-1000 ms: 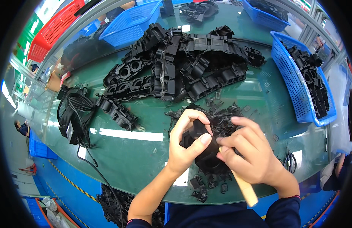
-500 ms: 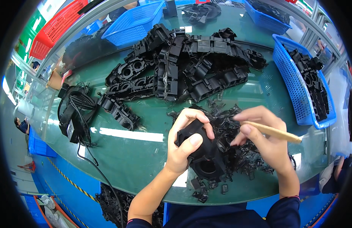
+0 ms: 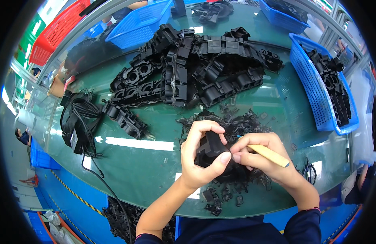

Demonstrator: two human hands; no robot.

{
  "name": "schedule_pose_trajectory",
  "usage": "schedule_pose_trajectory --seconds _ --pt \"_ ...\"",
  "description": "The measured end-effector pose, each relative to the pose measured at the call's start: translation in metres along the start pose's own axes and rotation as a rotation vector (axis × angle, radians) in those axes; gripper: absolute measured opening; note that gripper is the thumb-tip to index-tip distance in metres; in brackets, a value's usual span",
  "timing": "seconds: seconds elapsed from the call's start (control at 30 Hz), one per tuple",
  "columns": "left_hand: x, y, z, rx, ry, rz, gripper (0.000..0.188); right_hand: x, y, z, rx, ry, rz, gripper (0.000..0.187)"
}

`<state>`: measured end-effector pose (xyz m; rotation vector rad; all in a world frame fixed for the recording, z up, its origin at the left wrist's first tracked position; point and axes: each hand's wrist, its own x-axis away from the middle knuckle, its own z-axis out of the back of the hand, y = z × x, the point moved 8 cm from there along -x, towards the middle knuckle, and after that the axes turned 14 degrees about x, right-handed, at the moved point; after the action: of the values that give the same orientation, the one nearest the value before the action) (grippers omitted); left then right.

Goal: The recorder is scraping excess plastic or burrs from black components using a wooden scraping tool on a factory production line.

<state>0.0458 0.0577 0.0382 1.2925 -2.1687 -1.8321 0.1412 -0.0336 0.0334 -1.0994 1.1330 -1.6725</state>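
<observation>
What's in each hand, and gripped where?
Left hand: black molded part, clasped around its left side. Right hand: yellow stick-like handle, pinched toward its front, rear end sticking out.

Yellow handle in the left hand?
No, the right hand holds the yellow handle, while the left hand grips a black molded part.

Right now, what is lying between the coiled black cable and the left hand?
In the head view, one separate black moulded part lies between the coiled black cable and the left hand, nearer the cable; then green tabletop with a bright reflection.
</observation>
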Motion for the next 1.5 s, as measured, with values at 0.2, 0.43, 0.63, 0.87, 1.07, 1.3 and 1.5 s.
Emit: schedule_pose_trajectory --seconds 0.2,0.43,0.63,0.87,1.07,1.3,1.5 --pt "0.001 -0.008 -0.002 0.162 -0.003 0.097 0.039 -0.003 -0.003 -0.002 -0.023 -0.054 0.108 0.007" --pt "-0.001 -0.014 -0.002 0.477 -0.020 0.229 0.046 -0.006 -0.008 -0.002 -0.282 -0.270 0.275 0.015" --pt "-0.006 -0.005 0.010 0.451 0.024 0.176 0.047 -0.009 -0.022 0.041 -0.151 0.114 0.475 0.013" --pt "-0.005 -0.007 0.008 0.401 0.003 0.162 0.047 0.001 -0.042 0.034 0.529 0.300 0.542 0.027" --pt "-0.006 -0.006 0.003 0.520 0.001 0.179 0.057 0.011 -0.048 0.035 0.658 0.323 0.536 0.035" --pt "-0.004 -0.012 0.015 0.586 0.159 0.197 0.074 0.012 -0.037 0.011 0.291 0.092 0.357 0.060" --pt "-0.008 -0.013 0.008 0.669 0.159 0.253 0.084 0.020 -0.043 -0.002 0.584 0.344 0.620 0.078"
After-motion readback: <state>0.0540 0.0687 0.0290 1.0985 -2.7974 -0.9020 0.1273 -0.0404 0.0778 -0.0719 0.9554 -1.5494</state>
